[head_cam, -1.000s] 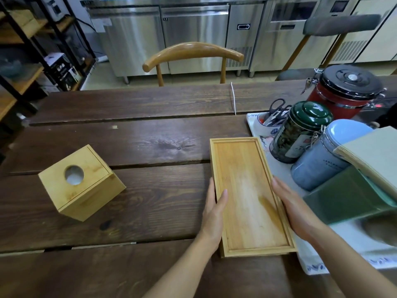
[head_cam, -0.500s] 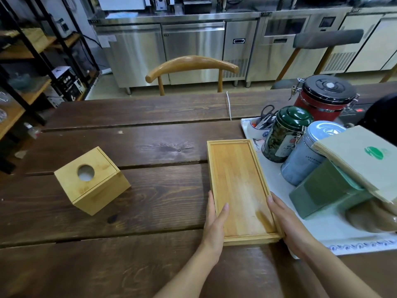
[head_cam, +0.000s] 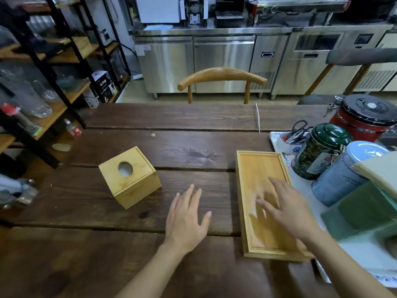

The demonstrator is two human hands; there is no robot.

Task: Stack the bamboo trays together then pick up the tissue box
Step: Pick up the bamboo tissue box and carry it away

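On the dark plank table (head_cam: pixel 107 244) the bamboo trays (head_cam: pixel 261 168) sit right of centre as one neat stack, long axis running away from the person and leaning just a touch left at the far end, short edges facing near and far. Can't really tell how many trays are in the stack, only the top one's inside shows. Its right long edge runs just beside a white cloth (head_cam: pixel 365 252) that carries a green tin (head_cam: pixel 318 149), a blue-grey canister (head_cam: pixel 343 177), a red canister with a black lid (head_cam: pixel 363 121) and a green block (head_cam: pixel 365 211), so that side is pretty crowded. Left of the stack it's all bare planks, loads of room. The tissue box (head_cam: pixel 129 177) is over there, well apart from the trays, a bamboo cube turned corner-on to the person with its round hole facing up. Right hand (head_cam: pixel 287 209) is spread flat, palm down, over the near half of the trays, blurry, and I can't tell if it's touching the wood. Left hand (head_cam: pixel 187 218) is also spread, palm down, empty, over the bare planks between the trays and the tissue box, fingers pointing toward the box. Far edge of the table has a wooden chair (head_cam: pixel 223 75) tucked in behind it.
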